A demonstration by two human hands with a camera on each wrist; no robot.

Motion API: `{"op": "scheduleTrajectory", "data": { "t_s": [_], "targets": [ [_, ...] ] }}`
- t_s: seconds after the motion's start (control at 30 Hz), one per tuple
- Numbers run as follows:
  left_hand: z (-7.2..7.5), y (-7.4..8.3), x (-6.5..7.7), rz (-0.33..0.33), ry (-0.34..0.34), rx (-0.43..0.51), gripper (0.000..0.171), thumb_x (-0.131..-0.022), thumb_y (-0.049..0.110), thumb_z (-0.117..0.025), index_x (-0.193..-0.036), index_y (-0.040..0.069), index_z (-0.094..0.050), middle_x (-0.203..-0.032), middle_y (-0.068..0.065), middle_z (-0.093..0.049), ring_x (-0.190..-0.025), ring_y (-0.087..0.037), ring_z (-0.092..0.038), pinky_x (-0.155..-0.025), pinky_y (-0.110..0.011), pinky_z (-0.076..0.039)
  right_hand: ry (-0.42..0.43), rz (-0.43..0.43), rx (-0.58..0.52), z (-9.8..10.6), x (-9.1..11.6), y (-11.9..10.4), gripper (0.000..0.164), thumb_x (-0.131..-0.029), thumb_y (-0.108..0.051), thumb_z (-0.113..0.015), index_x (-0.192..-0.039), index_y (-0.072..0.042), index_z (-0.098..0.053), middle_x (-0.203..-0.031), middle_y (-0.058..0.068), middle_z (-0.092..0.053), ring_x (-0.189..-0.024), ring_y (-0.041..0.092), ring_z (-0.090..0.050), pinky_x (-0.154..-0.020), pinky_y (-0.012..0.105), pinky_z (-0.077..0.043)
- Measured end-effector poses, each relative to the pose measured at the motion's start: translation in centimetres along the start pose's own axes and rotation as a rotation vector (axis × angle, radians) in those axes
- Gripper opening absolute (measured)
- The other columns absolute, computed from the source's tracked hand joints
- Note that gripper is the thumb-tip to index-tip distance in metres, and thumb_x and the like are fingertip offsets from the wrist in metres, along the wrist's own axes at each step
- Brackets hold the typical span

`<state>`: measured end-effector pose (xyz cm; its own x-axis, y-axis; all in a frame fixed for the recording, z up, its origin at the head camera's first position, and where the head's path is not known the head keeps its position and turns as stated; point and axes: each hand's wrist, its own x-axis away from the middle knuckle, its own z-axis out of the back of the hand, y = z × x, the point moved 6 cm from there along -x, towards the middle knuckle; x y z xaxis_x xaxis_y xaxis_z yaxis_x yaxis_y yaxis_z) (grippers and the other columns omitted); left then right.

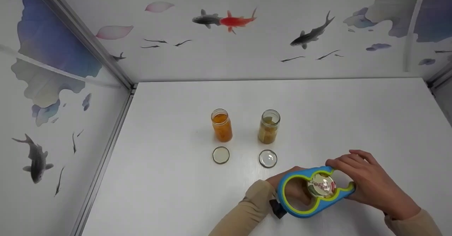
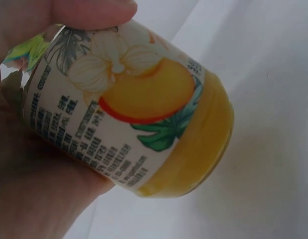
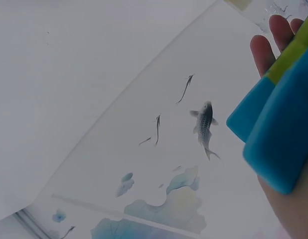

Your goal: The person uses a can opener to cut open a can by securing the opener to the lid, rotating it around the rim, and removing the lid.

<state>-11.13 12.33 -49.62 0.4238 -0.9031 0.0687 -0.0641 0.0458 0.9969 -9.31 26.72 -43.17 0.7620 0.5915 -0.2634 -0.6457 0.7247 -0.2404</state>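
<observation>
My left hand (image 1: 298,190) holds a jar of yellow contents (image 2: 209,139) by its label, which shows a peach slice and leaves. Seen from above, the jar's printed metal lid (image 1: 322,185) sits within the middle notches of a blue and lime-green jar opener (image 1: 325,204). My right hand (image 1: 374,183) grips the narrow end of that opener, thumb on one arm and fingers on the other. In the right wrist view, the opener's blue arm ends (image 3: 283,119) lie close together before the fingertips (image 3: 263,52). The left wrist view shows the jar tilted, with its top partly hidden.
Two lidless glass jars stand farther back, one with orange contents (image 1: 222,128) and one with yellowish contents (image 1: 268,132). A loose lid (image 1: 221,155) lies before the first, another lid (image 1: 268,158) before the second. Walls printed with fish border the white table (image 1: 159,179).
</observation>
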Motion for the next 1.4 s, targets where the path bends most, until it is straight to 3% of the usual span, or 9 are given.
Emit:
{"op": "scheduleTrajectory", "data": {
  "t_s": [0.23,0.43,0.5,0.67,0.77,0.87,1.07,1.17,1.4],
  "targets": [
    [0.0,-2.8,-1.2,0.000,-0.030,-0.032,0.061,-0.068,-0.020,-0.075,-0.123,-0.002,-0.057,-0.109,-0.002,-0.063,-0.091,-0.002,-0.056,-0.087,-0.021,-0.048,0.005,0.018,-0.013,0.0,0.2,0.0,0.086,-0.035,-0.019,-0.100,-0.113,-0.020,-0.065,-0.101,-0.008,-0.063,-0.098,0.019,-0.056,-0.103,0.043,-0.025],
    [0.0,-3.2,-1.8,-0.028,-0.054,-0.040,0.065,-0.070,-0.017,-0.076,-0.127,0.000,-0.052,-0.114,0.001,-0.058,-0.100,-0.002,-0.053,-0.093,-0.021,-0.044,0.007,0.028,-0.054,0.4,0.5,0.2,0.087,-0.036,-0.014,-0.099,-0.115,-0.017,-0.063,-0.103,-0.007,-0.062,-0.098,0.017,-0.055,-0.111,0.026,-0.012],
    [0.2,-3.3,-1.9,-0.029,-0.050,-0.089,0.062,-0.071,-0.014,-0.077,-0.126,0.000,-0.051,-0.113,0.000,-0.057,-0.100,-0.001,-0.052,-0.093,-0.019,-0.043,0.005,0.022,-0.059,0.6,0.7,0.3,0.087,-0.037,-0.013,-0.099,-0.116,-0.016,-0.063,-0.103,-0.007,-0.061,-0.098,0.017,-0.055,-0.111,0.025,-0.010],
    [0.7,-3.0,-2.1,-0.046,-0.020,-0.314,0.052,-0.080,0.000,-0.076,-0.126,0.005,-0.052,-0.112,0.001,-0.056,-0.099,0.002,-0.049,-0.092,-0.013,-0.040,-0.010,-0.025,-0.069,1.0,1.2,0.9,0.087,-0.039,-0.013,-0.099,-0.117,-0.015,-0.062,-0.103,-0.006,-0.061,-0.098,0.018,-0.055,-0.113,0.025,-0.011],
    [1.1,-2.7,-2.2,-0.100,0.002,-0.407,0.048,-0.085,0.007,-0.073,-0.128,0.006,-0.052,-0.115,0.000,-0.056,-0.102,0.002,-0.048,-0.093,-0.012,-0.038,-0.020,-0.073,-0.075,1.0,1.8,1.3,0.087,-0.039,-0.013,-0.098,-0.118,-0.014,-0.061,-0.104,-0.004,-0.062,-0.098,0.020,-0.055,-0.113,0.029,-0.015],
    [1.5,-2.3,-2.2,-0.152,0.035,-0.449,0.051,-0.082,0.006,-0.076,-0.127,0.005,-0.052,-0.119,-0.002,-0.056,-0.108,0.002,-0.046,-0.097,-0.014,-0.036,-0.031,-0.125,-0.079,0.9,2.4,1.7,0.086,-0.040,-0.012,-0.098,-0.118,-0.012,-0.061,-0.104,-0.001,-0.062,-0.097,0.022,-0.054,-0.112,0.039,-0.022],
    [2.7,-2.7,-2.5,-0.080,0.105,-0.408,0.062,-0.076,0.006,-0.081,-0.131,0.010,-0.051,-0.126,0.005,-0.056,-0.119,0.004,-0.042,-0.101,-0.017,-0.033,-0.093,-0.255,-0.108,0.6,3.4,2.6,0.082,-0.044,-0.007,-0.097,-0.118,-0.009,-0.061,-0.105,0.005,-0.060,-0.102,0.032,-0.051,-0.089,0.068,-0.038],
    [3.3,-3.0,-2.7,-0.043,0.143,-0.343,0.063,-0.075,0.005,-0.082,-0.130,0.013,-0.052,-0.123,0.010,-0.057,-0.118,0.003,-0.043,-0.100,-0.019,-0.034,-0.115,-0.287,-0.104,0.5,3.8,2.7,0.082,-0.044,-0.007,-0.097,-0.118,-0.008,-0.060,-0.102,0.005,-0.060,-0.103,0.035,-0.050,-0.085,0.070,-0.039],
    [5.2,-3.0,-3.7,-0.057,0.235,-0.303,0.065,-0.071,-0.001,-0.082,-0.129,0.012,-0.053,-0.118,0.009,-0.058,-0.115,0.001,-0.047,-0.101,-0.022,-0.034,-0.164,-0.326,-0.097,0.0,4.4,2.8,0.080,-0.046,-0.011,-0.097,-0.117,-0.009,-0.060,-0.100,0.004,-0.060,-0.102,0.035,-0.051,-0.085,0.070,-0.039]
  ]
}}
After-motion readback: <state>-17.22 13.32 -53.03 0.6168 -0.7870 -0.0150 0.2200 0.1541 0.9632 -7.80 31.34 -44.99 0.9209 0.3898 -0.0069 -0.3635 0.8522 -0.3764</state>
